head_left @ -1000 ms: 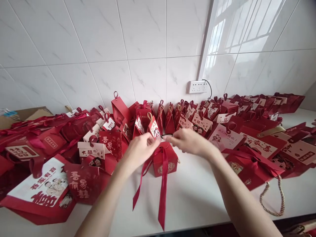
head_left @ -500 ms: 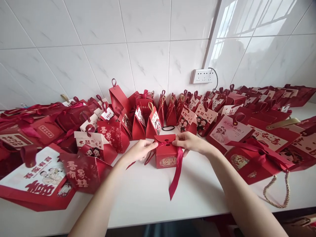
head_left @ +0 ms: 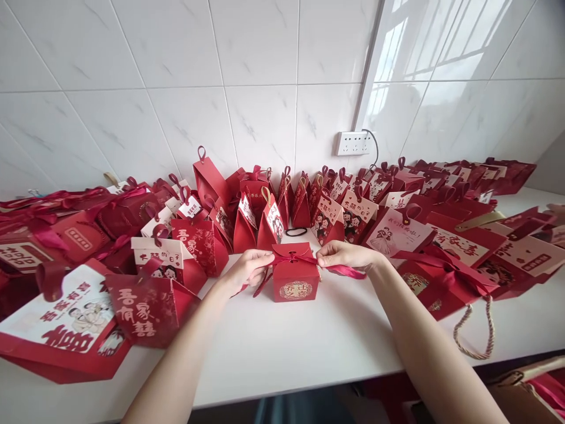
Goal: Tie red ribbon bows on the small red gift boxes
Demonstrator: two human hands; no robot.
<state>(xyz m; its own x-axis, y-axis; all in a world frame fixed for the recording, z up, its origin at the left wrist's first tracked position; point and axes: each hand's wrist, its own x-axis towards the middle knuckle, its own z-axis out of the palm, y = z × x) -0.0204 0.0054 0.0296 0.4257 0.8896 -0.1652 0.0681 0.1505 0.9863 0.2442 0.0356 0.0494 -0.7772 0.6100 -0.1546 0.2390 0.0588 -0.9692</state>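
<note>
Behind everything there is a wall [head_left: 256, 47] of white tiles with grey veins. In front of it stretches the white bench [head_left: 282, 353]. Many red boxes [head_left: 203, 244] stand crowded on its left, back and right, closing the middle from three sides; several of them read 大囍的日子. At the front left is a bigger box with a white flap [head_left: 77, 318], and on it 吾家有喜 can be read. The small box [head_left: 293, 274] stands upright in the middle, between the two hands, and its gold print seems to say 乔迁之喜. The left hand [head_left: 252, 268] pinches the red ribbon [head_left: 292, 257] between thumb and fingers, just at the left edge of this box; the right hand [head_left: 348, 257] pinches it likewise at the right edge. Near the wall's foot is a socket strip [head_left: 353, 143]. Just behind the small box lies a black ring [head_left: 295, 232].
</note>
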